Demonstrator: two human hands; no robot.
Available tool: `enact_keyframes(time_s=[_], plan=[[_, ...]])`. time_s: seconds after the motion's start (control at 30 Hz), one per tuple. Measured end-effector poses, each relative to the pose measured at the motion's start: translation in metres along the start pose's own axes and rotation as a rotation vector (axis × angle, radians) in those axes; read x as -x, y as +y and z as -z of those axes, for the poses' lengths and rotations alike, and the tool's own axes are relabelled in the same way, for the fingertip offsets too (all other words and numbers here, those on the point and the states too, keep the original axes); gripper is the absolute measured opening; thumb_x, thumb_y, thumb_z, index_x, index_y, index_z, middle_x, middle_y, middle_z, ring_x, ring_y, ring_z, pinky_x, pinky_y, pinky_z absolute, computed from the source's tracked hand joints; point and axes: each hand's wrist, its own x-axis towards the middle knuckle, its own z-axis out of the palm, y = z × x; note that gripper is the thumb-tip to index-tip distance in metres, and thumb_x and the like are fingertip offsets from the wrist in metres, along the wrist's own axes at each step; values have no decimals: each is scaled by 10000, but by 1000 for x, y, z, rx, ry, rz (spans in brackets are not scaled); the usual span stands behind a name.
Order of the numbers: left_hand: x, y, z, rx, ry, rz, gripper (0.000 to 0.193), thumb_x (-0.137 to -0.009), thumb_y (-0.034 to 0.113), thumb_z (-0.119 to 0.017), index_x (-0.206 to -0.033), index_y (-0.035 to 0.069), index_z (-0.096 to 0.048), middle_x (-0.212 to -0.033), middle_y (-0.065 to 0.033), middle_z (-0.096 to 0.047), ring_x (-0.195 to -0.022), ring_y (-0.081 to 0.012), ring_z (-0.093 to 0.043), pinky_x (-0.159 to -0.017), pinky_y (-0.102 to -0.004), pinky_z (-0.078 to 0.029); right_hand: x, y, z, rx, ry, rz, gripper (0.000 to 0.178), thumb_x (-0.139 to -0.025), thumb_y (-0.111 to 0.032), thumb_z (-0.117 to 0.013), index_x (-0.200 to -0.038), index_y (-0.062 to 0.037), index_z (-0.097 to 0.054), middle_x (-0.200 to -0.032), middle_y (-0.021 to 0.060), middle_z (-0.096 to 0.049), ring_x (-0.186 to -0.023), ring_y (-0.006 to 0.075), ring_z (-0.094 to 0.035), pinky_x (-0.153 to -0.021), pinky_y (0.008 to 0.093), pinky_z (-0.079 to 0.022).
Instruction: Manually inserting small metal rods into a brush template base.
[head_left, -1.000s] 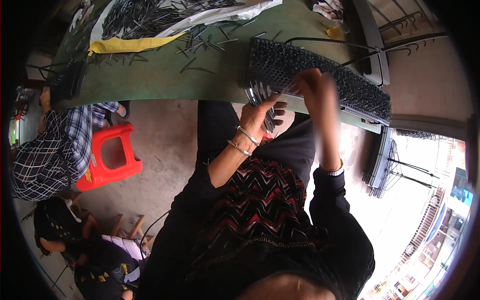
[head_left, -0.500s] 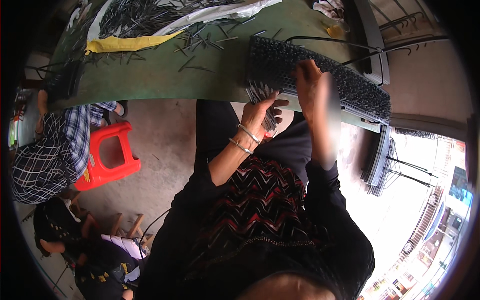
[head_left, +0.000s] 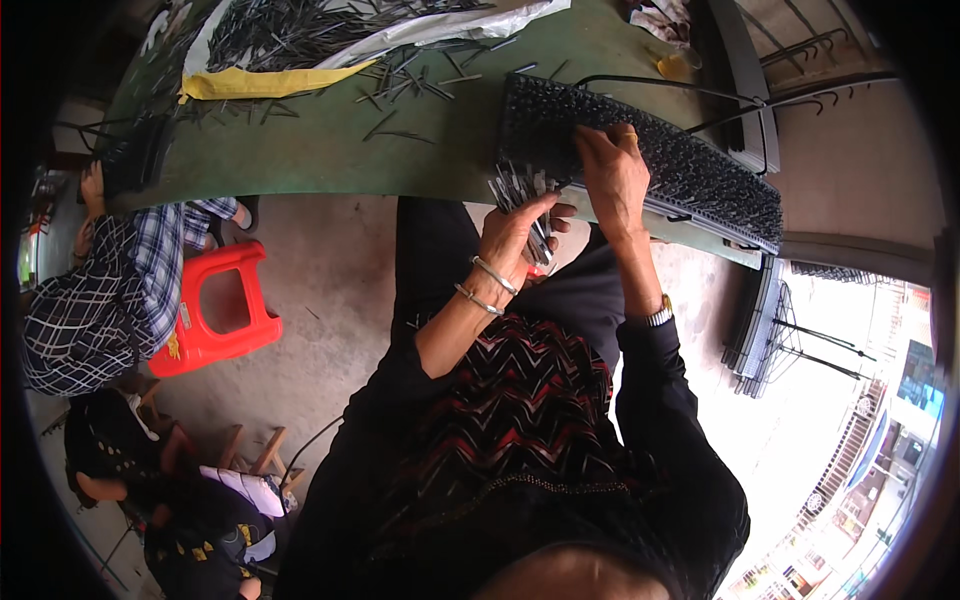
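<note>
My left hand is closed around a bundle of thin dark grey strips, whose ends fan out above the thumb. It is at the table's near edge, beside a long black rack densely packed with small upright pieces. Over the left part of that rack, my right hand points downward with thumb and fingers pinched together. Whatever sits between those fingertips is too small and dark to make out.
The green table carries loose strips and a white sack with a yellow edge, heaped with more strips. A black wire frame stands behind the rack. A red stool and other people are at the left.
My right hand has moved slightly left and down over the rack, its fingers now pinched at the pieces. The left hand with the strips has barely shifted.
</note>
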Motion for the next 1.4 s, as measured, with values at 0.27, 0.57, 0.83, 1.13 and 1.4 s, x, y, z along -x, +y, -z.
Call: enact_keyframes(time_s=[0.27, 0.57, 0.83, 1.13, 1.4], plan=[[7, 2, 1, -105, -40, -5, 173, -871, 182, -643, -1009, 78, -639, -925, -90, -694, -771, -153, -667, -544, -247, -443, 17, -16, 46, -787, -568, -256, 153, -851, -76, -600, -921, 54, -642, -807, 97, -654, -718, 145, -634, -659, 267, -499], [8, 2, -3, -214, -73, 79, 238, -867, 170, -643, -1055, 24, -640, -979, -105, -691, -839, -181, -684, -572, -240, -488, 19, -5, 45, -804, -528, -330, 140, -850, -74, -592, -915, 44, -631, -761, 75, -634, -689, 109, -578, -621, 245, -467], [2, -4, 3, -259, -155, 7, 280, -865, 152, -649, -1088, -16, -631, -986, -109, -692, -897, -202, -681, -622, -257, -524, 13, 2, 50, -873, -666, -336, 145, -860, -81, -591, -927, 44, -623, -774, 77, -644, -663, 116, -596, -602, 255, -477], [-17, -3, 6, -94, -35, 30, 234, -838, 200, -697, -1006, 50, -635, -899, -128, -698, -652, -142, -626, -488, -239, -448, 9, -7, 47, -632, -70, -352, 72, -874, -37, -551, -885, 23, -589, -769, 88, -681, -710, 123, -651, -666, 244, -509], [-23, -10, 1, -2, -50, 70, 209, -844, 162, -676, -1007, 39, -631, -876, -134, -694, -699, -186, -658, -530, -285, -495, 8, 6, 20, -309, 134, -182, 35, -876, -50, -568, -891, -25, -587, -750, 94, -683, -691, 173, -672, -632, 274, -508]])
